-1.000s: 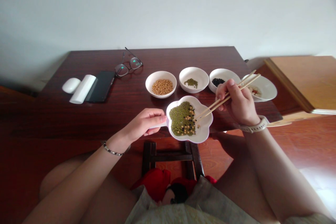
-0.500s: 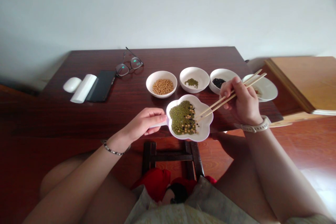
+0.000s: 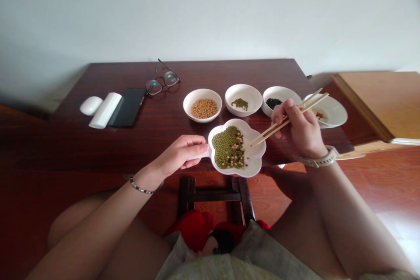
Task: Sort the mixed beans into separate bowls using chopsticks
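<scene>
Dish (image 3: 254, 164) of beans (image 3: 225, 146) being picked through, probably; next pick's calling for a light pinch.
It's white, petal-shaped, hanging at the table (image 3: 197, 70)'s near edge, beans mostly showing green, some yellow and black. Left hand (image 3: 179, 151) is gripping it; right hand (image 3: 303, 129) is holding chopsticks (image 3: 271, 134), tips inside.

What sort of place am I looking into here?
Probably a room in a home: eyeglasses lie on a dark wooden table with white bowls, and the right hand holds chopsticks.

No readable text, label, brand, number or sign on anything in view.
</scene>
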A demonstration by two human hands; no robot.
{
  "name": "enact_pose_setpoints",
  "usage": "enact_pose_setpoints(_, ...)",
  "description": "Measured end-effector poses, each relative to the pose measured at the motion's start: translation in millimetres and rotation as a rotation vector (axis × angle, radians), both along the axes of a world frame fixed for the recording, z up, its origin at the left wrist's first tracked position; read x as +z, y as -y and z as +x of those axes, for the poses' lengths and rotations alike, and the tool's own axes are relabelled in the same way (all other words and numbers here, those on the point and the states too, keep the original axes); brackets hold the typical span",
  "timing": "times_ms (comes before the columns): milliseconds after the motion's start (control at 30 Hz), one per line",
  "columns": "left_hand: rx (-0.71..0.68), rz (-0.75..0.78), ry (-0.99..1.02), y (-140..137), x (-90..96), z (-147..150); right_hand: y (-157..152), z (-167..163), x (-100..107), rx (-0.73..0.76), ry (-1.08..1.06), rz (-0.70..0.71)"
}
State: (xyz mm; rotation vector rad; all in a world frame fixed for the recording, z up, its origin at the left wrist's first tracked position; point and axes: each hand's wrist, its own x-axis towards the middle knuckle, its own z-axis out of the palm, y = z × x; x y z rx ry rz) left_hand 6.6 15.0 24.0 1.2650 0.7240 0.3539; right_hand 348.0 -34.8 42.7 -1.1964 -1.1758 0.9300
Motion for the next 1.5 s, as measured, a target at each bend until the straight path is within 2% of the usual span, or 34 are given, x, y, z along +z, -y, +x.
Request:
enact_pose_setpoints(500, 0.0, 0.014, -0.019, 1.3, 0.5, 0.2, 1.1, -3.9, -4.9, 0.038, -0.073, -0.027)
enact_pose_setpoints(900, 0.009, 0.017, -0.046, 1.5, 2.9, 1.3, 2.2, -8.8, 0.5, 0.038, -0.094, -0.044)
enact_pose_setpoints(1167, 0.003, 0.026, -0.044, 2.1, 4.6, 2.5, 0.5, -7.4, -5.3, 0.066, -0.119, -0.087)
enact_pose_setpoints(1500, 0.0, 0.017, -0.036, 1.0, 2.4, 0.7, -2.6, -6.9, 3.6, 0.01, -0.189, -0.025)
